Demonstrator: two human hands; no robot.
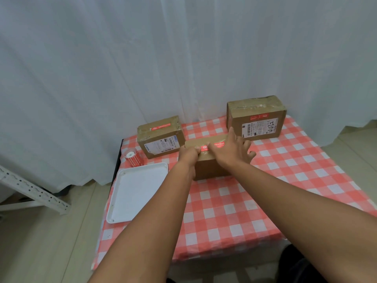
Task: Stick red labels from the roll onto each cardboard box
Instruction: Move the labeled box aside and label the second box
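On the checked tablecloth point(234, 201), left to right:

Label roll point(133, 158): lies on its side at the far left edge of the table, just beyond the tray's far corner; red printed strip on the outside, white core facing the camera.

White tray point(124, 201): flat on the left part of the cloth, near the left box, apart from the hands.

Left box point(161, 137): cardboard, behind and left of the middle box; one red label on its top face, white shipping label on the face toward the camera.

Left hand point(188, 155): at the left end of the middle box's top; fingers curled down onto the left end of the red label, thumb hidden. Whether it pinches the label or only presses it cannot be told.

Middle box point(212, 166): cardboard, centre of the table, nearest the camera, under both hands.

Red label point(210, 147): lies along the top face of the middle box, between the two hands, partly covered by them.

Right hand point(231, 149): palm down, fingers straight and spread, flat on the right part of the label and box top; holds nothing.

Right box point(257, 119): cardboard, far right, the tallest; red label and white shipping label on its front face, handwritten digits on the latter.
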